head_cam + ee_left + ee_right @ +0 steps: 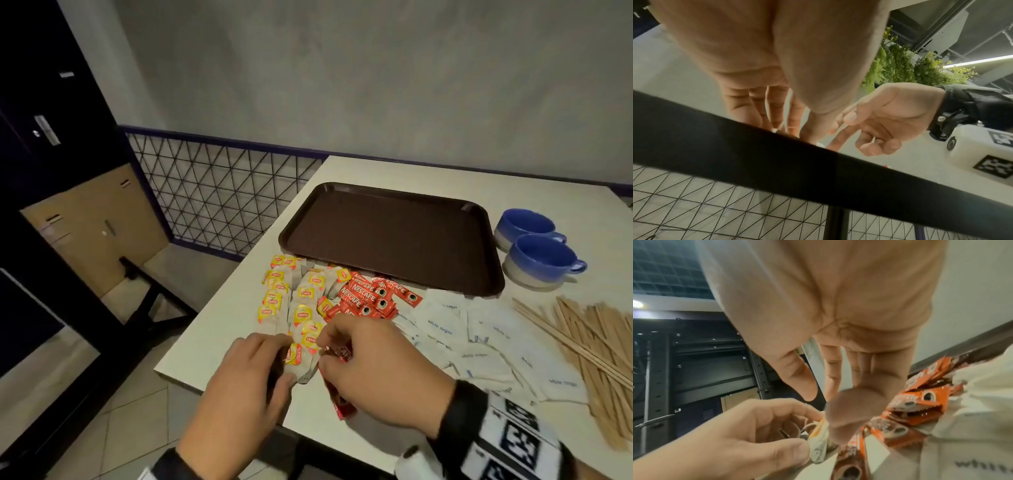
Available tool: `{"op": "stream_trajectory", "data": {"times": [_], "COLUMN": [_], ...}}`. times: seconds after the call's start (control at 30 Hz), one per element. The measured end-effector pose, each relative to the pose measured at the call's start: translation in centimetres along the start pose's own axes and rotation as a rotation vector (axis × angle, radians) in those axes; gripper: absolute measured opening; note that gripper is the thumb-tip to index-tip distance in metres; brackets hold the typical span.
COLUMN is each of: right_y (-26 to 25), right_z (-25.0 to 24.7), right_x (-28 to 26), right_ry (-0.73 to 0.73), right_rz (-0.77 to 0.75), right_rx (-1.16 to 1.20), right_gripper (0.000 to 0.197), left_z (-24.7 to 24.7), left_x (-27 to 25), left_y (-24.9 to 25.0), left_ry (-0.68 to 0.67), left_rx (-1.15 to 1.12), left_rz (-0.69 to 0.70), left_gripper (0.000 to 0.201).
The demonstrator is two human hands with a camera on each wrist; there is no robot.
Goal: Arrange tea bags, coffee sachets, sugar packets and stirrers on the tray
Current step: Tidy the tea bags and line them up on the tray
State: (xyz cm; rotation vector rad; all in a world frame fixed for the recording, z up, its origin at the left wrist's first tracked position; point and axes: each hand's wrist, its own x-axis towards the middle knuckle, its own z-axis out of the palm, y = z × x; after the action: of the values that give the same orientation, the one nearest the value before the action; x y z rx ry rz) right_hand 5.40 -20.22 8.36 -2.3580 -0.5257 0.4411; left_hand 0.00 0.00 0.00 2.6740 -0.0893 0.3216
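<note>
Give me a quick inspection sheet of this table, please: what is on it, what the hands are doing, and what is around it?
Surface: white table, items lie loose on it.
Job's things: brown tray bare; tea bags, coffee sachets, sugar packets and stirrers in heaps beside it.
Clutter: two blue cups right of the tray.
Hands: left hand pinches a tea bag; right hand holds a coffee sachet.
Cables: nothing seen.
Surroundings: wire grid, cardboard box, grey wall.

Two blue mugs (537,246) stand on the white table (445,178).
</note>
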Motion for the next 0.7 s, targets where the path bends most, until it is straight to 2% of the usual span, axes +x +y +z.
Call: {"op": "stream_trajectory", "data": {"times": [0.17, 0.37, 0.53, 0.63, 0.7], "right_y": [0.5, 0.2, -0.1, -0.1, -0.2], "right_z": [0.9, 1.0, 0.2, -0.2, -0.6], "right_x": [2.0, 3.5, 2.9, 2.6, 2.4], "right_ry": [0.019, 0.065, 0.071, 0.108, 0.120], "right_rz": [0.033, 0.028, -0.024, -0.075, -0.100], "right_rx": [0.008, 0.029, 0.191, 0.194, 0.177], "right_gripper": [0.014, 0.011, 0.018, 0.021, 0.022], "left_z": [-0.6, -2.5, -3.9, -4.5, -5.0], "left_x": [1.2, 2.1, 3.3, 3.7, 4.2], "left_y": [-0.3, -0.5, -1.3, -1.2, -0.5], "left_ry": [-0.032, -0.032, 0.018, -0.024, -0.051], "left_rx": [-0.048, -0.178, -0.276, -0.431, -0.521], "left_rz": [0.033, 0.019, -0.013, -0.041, -0.036], "left_gripper": [0.048, 0.025, 0.025, 0.024, 0.030]}}
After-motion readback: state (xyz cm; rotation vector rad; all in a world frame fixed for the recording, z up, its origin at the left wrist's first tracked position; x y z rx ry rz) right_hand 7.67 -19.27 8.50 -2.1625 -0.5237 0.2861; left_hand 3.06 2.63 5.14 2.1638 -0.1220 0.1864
